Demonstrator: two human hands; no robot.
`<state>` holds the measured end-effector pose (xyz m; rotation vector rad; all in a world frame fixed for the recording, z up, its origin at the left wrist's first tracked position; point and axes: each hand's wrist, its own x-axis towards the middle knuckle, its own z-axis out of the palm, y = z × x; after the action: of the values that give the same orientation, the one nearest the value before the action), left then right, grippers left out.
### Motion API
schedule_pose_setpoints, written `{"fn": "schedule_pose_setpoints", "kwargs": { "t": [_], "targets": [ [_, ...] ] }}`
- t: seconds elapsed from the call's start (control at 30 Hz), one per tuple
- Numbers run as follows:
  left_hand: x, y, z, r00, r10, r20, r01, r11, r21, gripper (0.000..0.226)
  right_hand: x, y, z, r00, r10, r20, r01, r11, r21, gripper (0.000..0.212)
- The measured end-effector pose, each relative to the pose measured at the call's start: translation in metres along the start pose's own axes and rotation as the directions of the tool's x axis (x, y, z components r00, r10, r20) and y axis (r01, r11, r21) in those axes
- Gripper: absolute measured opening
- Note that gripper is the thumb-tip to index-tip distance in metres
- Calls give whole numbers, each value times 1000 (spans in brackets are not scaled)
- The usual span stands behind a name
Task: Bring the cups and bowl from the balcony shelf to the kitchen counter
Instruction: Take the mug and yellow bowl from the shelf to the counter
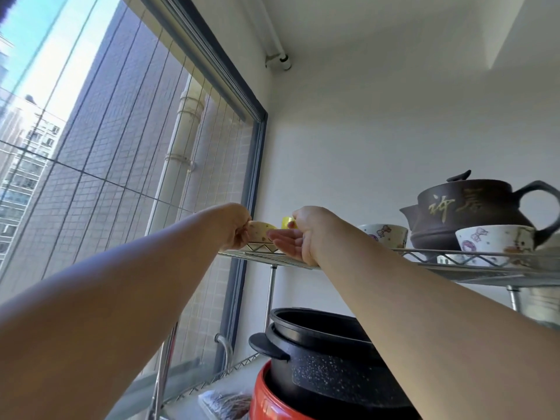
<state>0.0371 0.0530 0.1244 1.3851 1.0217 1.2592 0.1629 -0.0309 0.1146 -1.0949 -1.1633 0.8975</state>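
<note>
Two bare forearms reach up to the left end of a wire shelf (472, 258). Below them a speckled black pot (327, 359) sits nested in a glossy red pot (272, 401). The left hand (235, 227) pinches a cream spotted cup (261, 231) at the shelf's left corner. The right hand (298, 234) closes finger and thumb on a yellow cup (286, 222), its other fingers loosely spread. Farther right stand two white patterned bowls (494, 239) and a round, matte brown teapot (472, 212).
</note>
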Motion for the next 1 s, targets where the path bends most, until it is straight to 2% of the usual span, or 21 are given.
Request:
{"fn": "schedule_pose_setpoints", "kwargs": {
  "t": [0.13,0.27,0.6,0.87,1.0],
  "targets": [
    [-3,-3,-2,997,50,-59,-55,996,-68,31,-3,4,-8,998,-53,-31,53,999,8,50],
    [-7,-1,-5,977,144,-156,-164,979,-123,21,-9,5,-11,990,-128,-53,129,992,2,39],
    [-69,-6,-35,939,291,-185,-338,878,-338,12,-51,9,-18,961,-275,-23,276,957,83,33],
    [-152,-85,-74,943,286,-169,-332,842,-425,17,-126,69,-23,955,-296,33,294,955,49,37],
    [-189,-149,-81,967,208,-144,-250,875,-414,21,-172,132,-32,977,-213,27,212,976,43,38]
  ]
}}
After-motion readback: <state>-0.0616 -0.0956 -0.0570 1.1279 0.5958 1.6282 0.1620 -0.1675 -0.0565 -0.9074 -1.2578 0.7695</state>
